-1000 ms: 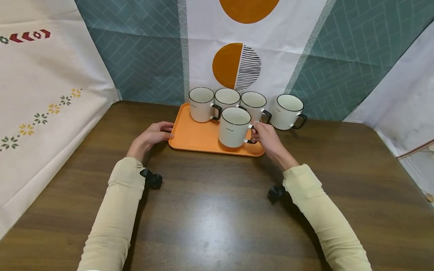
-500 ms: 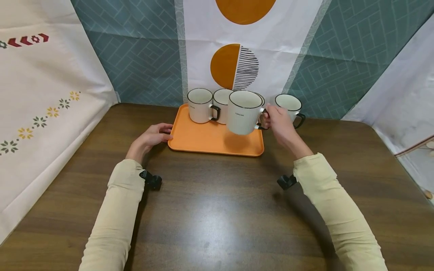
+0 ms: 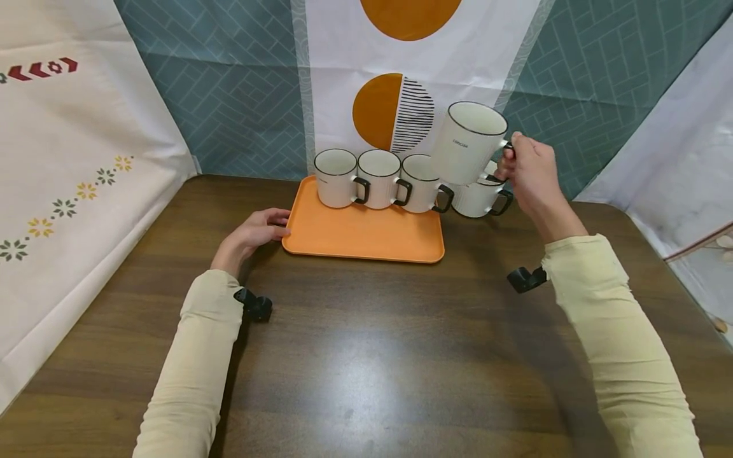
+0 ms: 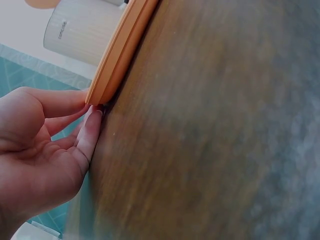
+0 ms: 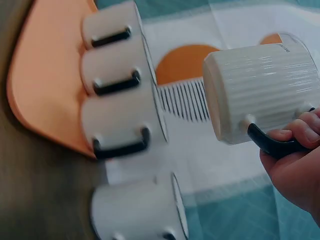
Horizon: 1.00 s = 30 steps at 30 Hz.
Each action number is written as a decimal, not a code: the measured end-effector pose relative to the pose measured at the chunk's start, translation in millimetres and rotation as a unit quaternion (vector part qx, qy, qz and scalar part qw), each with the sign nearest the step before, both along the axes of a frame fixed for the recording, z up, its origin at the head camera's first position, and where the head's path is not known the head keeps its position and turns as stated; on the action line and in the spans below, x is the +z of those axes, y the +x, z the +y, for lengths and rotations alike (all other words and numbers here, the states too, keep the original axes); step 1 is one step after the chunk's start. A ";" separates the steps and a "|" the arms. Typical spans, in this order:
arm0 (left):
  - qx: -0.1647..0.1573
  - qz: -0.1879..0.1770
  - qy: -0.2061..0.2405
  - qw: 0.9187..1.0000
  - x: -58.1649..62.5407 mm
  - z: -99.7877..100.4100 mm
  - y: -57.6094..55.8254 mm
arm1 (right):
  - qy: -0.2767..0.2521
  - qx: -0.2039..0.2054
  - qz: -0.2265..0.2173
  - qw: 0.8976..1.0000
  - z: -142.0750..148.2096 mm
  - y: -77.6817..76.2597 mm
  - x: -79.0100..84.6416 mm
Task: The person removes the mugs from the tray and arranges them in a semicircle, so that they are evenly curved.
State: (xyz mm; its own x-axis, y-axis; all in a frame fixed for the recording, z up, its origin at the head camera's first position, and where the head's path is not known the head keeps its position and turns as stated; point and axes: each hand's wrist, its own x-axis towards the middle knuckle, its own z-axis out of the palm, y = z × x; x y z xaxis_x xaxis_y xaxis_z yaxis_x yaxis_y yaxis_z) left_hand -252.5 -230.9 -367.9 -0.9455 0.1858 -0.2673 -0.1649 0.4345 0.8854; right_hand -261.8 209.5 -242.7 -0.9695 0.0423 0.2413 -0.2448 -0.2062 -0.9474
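My right hand grips the black handle of a white mug with a dark rim. The mug hangs in the air, slightly tilted, in front of the patterned backdrop; in the right wrist view its ribbed side shows. My left hand pinches the left edge of an orange tray, thumb at the rim and fingertips low against its side in the left wrist view. Three like mugs stand in a row along the tray's back: left mug, middle mug, right mug.
Another white mug stands on the wooden table just right of the tray, partly hidden behind the lifted one. A hanging cloth rises behind the table, and a white embroidered cloth borders its left side.
My right hand has lifted the mug off the front of the tray and carried it up and to the right, above the mug beside the tray. My left hand has stayed at the tray's edge.
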 end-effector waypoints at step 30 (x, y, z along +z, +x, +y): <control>-0.003 -0.007 0.011 1.000 -0.3 -0.4 -0.5 | -0.083 -0.133 -0.075 0.985 119.1 -3.3 -33.3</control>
State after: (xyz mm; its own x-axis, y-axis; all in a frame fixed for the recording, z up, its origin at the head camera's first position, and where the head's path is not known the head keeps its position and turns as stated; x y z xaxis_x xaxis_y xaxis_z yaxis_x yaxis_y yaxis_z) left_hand -253.0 -231.2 -368.1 -0.9406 0.1981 -0.2759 -0.1739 0.4167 0.8922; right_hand -265.1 328.6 -276.0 -0.9433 0.3257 0.0645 -0.1704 -0.3081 -0.9360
